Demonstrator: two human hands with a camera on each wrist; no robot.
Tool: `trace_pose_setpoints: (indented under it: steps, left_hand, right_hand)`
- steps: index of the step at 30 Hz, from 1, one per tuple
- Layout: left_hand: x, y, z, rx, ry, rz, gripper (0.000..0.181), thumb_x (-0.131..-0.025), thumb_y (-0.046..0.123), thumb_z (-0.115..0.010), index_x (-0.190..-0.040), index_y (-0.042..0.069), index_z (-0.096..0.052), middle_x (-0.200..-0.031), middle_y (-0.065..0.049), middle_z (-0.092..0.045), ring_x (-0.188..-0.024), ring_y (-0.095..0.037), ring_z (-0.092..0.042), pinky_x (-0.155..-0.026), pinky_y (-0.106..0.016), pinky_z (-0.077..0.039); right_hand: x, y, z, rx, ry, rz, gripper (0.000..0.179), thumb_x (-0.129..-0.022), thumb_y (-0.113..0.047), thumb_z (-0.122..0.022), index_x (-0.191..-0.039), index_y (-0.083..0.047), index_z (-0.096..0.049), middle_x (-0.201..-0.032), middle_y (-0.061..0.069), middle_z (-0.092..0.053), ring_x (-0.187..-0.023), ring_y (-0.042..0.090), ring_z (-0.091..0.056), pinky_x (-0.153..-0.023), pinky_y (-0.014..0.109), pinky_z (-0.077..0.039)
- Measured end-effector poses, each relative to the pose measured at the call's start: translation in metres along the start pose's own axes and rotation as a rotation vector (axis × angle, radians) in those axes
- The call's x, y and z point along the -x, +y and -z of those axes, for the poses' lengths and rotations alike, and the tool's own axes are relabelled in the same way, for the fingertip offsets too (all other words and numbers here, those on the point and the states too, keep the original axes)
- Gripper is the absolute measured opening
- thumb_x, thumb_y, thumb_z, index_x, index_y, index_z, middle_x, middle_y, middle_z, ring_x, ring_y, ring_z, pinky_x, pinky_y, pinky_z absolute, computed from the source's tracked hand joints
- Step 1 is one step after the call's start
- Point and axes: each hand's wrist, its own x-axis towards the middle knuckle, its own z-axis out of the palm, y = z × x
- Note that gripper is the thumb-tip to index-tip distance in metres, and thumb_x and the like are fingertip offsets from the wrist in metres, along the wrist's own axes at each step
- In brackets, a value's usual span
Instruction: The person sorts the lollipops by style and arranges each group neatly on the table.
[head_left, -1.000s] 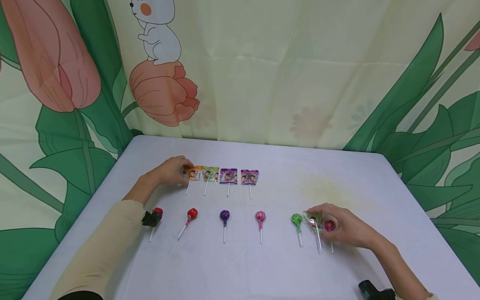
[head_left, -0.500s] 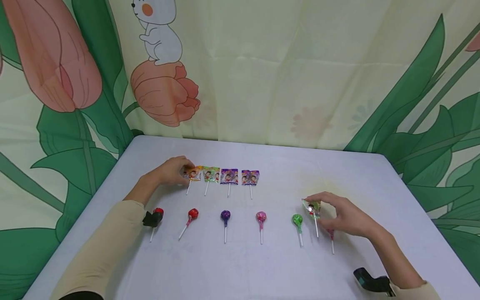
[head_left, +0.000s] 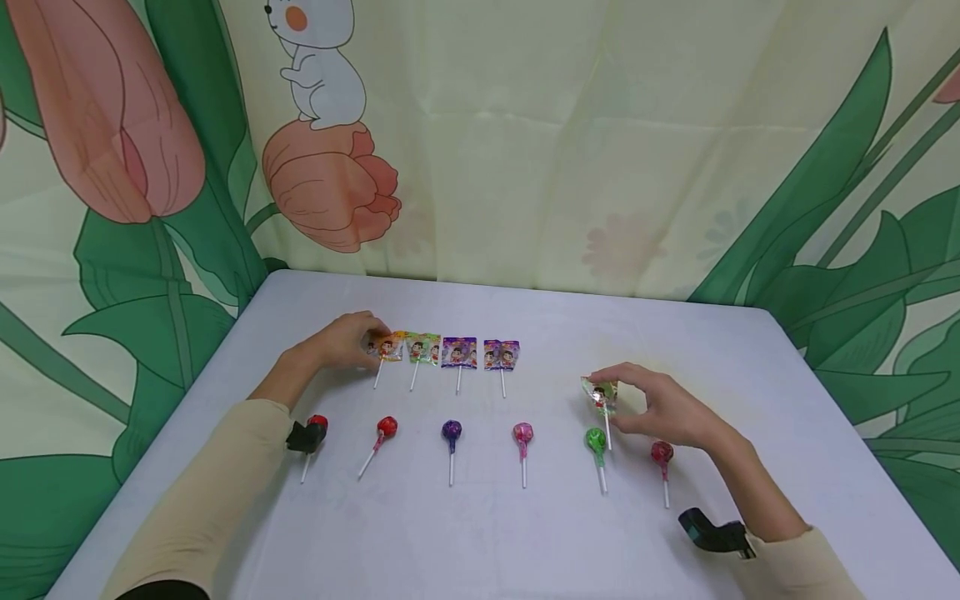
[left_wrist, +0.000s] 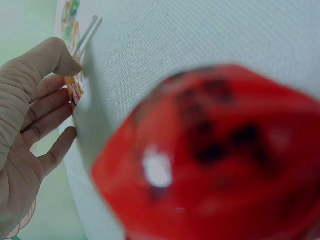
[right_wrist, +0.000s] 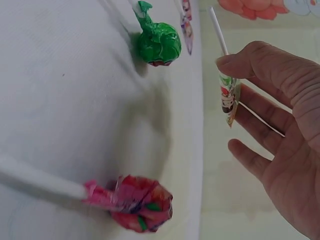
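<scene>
My left hand [head_left: 341,342] pinches an orange flat-wrapped lollipop [head_left: 390,345] at the left end of the back row, thumb on the near side in the left wrist view. Beside it lie a green flat-wrapped lollipop [head_left: 424,347] and two purple ones, the nearer purple lollipop [head_left: 459,352] and the end purple lollipop [head_left: 501,355]. My right hand [head_left: 667,408] holds a clear-and-green flat-wrapped lollipop [head_left: 602,395] between thumb and fingers, raised over the table with its stick pointing down. Just below it is a round green lollipop [head_left: 596,441].
A front row of round lollipops spans the white table [head_left: 480,533]: red lollipop [head_left: 387,427], dark purple lollipop [head_left: 452,430], pink lollipop [head_left: 522,432] and dark pink lollipop [head_left: 662,452]. Another red lollipop [left_wrist: 210,155] lies under the left wrist camera. A printed curtain [head_left: 525,167] hangs behind.
My right hand has lifted the clear-and-green lollipop from between the green and dark pink ones and carried it back and left. The left hand stays on the orange lollipop.
</scene>
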Motion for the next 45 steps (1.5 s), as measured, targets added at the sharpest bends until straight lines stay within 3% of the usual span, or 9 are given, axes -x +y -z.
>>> trace_pose_setpoints:
  steps: [21,45]
  left_hand:
    - [0.0,0.001,0.001,0.002,-0.009,0.004,0.057,-0.082,0.014,-0.085,-0.133,0.002,-0.064,-0.122,-0.012,-0.062,-0.116,-0.029,-0.055,-0.107,-0.048,-0.048]
    - [0.001,0.002,-0.001,0.001,0.004,0.01,0.056,-0.081,0.012,-0.085,-0.133,0.002,-0.064,-0.123,-0.013,-0.062,-0.117,-0.03,-0.055,-0.108,-0.048,-0.047]
  right_hand:
    - [-0.05,-0.005,-0.012,-0.04,-0.051,-0.02,0.058,-0.086,-0.007,-0.08,-0.14,-0.013,-0.06,-0.142,0.011,-0.059,-0.134,0.037,-0.052,-0.107,0.065,-0.043]
    - [-0.096,0.0,-0.028,0.042,-0.063,-0.006,0.052,-0.086,-0.003,-0.078,-0.136,-0.005,-0.064,-0.14,0.015,-0.061,-0.132,0.037,-0.053,-0.111,0.057,-0.042]
